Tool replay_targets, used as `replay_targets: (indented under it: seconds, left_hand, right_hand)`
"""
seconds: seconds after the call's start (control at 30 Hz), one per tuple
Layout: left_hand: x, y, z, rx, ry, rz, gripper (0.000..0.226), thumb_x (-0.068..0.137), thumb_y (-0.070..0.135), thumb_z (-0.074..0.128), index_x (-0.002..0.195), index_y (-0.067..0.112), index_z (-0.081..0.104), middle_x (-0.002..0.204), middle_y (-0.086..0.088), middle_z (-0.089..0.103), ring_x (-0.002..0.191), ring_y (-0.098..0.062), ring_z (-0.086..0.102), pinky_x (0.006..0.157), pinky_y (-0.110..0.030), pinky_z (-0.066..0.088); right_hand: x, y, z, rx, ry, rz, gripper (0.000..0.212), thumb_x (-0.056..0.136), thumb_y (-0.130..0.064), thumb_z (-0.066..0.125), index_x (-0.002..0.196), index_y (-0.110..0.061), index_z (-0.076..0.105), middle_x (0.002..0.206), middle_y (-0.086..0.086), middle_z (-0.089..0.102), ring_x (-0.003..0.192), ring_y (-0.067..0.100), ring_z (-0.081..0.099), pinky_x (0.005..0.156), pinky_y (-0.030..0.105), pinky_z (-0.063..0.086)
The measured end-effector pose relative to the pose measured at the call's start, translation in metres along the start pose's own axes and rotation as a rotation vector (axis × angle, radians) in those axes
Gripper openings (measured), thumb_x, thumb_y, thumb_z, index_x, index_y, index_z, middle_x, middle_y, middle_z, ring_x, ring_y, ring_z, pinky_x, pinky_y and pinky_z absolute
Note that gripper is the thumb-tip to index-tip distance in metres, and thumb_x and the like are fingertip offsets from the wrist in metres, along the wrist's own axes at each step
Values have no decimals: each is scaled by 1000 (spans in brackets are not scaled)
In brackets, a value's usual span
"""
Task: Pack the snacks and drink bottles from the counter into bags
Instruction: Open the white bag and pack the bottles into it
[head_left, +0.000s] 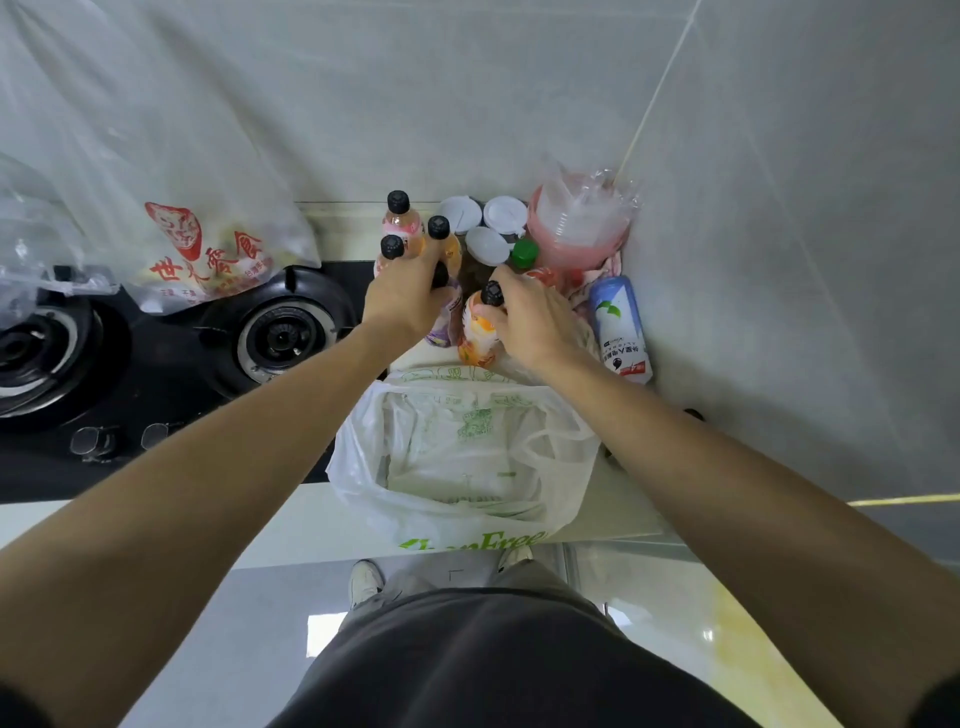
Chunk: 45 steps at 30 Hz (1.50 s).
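An open white plastic bag (363, 467) with green print sits on the counter's front edge. Behind it stand several black-capped drink bottles. My left hand (402, 299) grips a purple-labelled bottle (444, 330) near its top. My right hand (530, 317) grips an orange-labelled bottle (478, 338) by its shoulder. Two pink bottles (400, 221) and an amber one (441, 234) stand further back. A white and blue can (618, 327) leans against the right wall.
A black gas stove (156, 374) with two burners fills the left. A clear bag with red print (202, 249) hangs over it. Three white lids (485, 228), a green cap (524, 253) and a pink stack of cups in plastic (576, 223) sit in the back corner.
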<state>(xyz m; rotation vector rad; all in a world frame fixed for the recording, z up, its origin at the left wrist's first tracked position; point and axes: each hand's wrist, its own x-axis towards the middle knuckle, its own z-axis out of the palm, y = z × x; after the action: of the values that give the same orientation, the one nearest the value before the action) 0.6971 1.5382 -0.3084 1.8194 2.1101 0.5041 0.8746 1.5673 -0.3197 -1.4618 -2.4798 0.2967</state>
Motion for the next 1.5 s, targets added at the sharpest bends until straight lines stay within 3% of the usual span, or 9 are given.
replay_targets:
  seconds: [0.1, 0.23, 0.47, 0.63, 0.73, 0.83, 1.13, 1.27, 1.5]
  left_hand:
    - [-11, 1, -19, -76, 87, 51, 22, 92, 27, 63, 111, 19, 54, 95, -5, 62, 91, -35, 60, 66, -39, 41]
    - [-30, 2, -50, -147, 146, 100, 31, 89, 37, 67, 114, 22, 55, 100, -8, 70, 90, -35, 64, 71, -45, 53]
    - [-76, -4, -60, -192, 59, 122, 30, 87, 39, 74, 106, 22, 58, 86, -3, 70, 81, -31, 65, 72, -45, 56]
    - [-108, -17, -35, -178, -29, 121, 27, 88, 37, 75, 106, 24, 61, 88, -3, 71, 85, -32, 67, 72, -45, 57]
    - [-118, -19, -19, -144, -80, 113, 25, 88, 37, 74, 103, 25, 59, 92, -4, 71, 87, -34, 66, 71, -46, 56]
    - [-121, -17, -4, -126, -121, 76, 26, 88, 36, 74, 106, 26, 59, 97, -5, 72, 89, -34, 66, 71, -44, 55]
    - [-115, -16, 16, -156, -118, 13, 25, 88, 31, 73, 106, 22, 57, 96, -8, 72, 87, -34, 65, 73, -46, 56]
    - [-108, -15, 16, -160, -83, 22, 25, 89, 28, 73, 107, 20, 56, 98, -7, 72, 91, -33, 65, 74, -47, 56]
    - [-89, -12, 12, -125, -75, 12, 26, 91, 24, 71, 110, 19, 55, 99, -9, 71, 92, -37, 65, 72, -44, 53]
  right_hand:
    - [-5, 0, -18, 53, 74, -1, 35, 99, -45, 65, 107, -12, 57, 95, 9, 71, 90, 36, 68, 63, 36, 38]
    - [-22, -2, -47, 137, 159, 22, 33, 96, -45, 68, 103, -13, 60, 85, 5, 68, 81, 33, 67, 65, 42, 51]
    - [-73, -16, -47, 152, 141, 23, 31, 94, -46, 68, 100, -17, 61, 77, -3, 60, 77, 29, 63, 66, 40, 49]
    - [-102, -24, -30, 114, 105, 61, 36, 92, -49, 67, 106, -16, 62, 106, 8, 66, 111, 37, 60, 91, 47, 50]
    - [-112, -31, -20, 142, 54, 78, 29, 94, -39, 72, 96, -13, 60, 85, 2, 59, 96, 34, 61, 72, 39, 44]
    - [-113, -33, -5, 158, -4, 104, 29, 96, -39, 70, 96, -13, 57, 79, -2, 54, 82, 31, 62, 60, 34, 33]
    - [-104, -23, 20, 174, -14, 106, 30, 96, -35, 70, 99, -10, 55, 86, 10, 66, 82, 32, 64, 60, 35, 34]
    - [-98, -21, 22, 183, 3, 99, 27, 95, -32, 72, 100, -12, 54, 89, 10, 67, 86, 32, 64, 63, 40, 45]
    - [-82, -16, 25, 161, -15, 93, 26, 97, -29, 69, 106, -11, 53, 97, 12, 67, 93, 34, 64, 66, 33, 31]
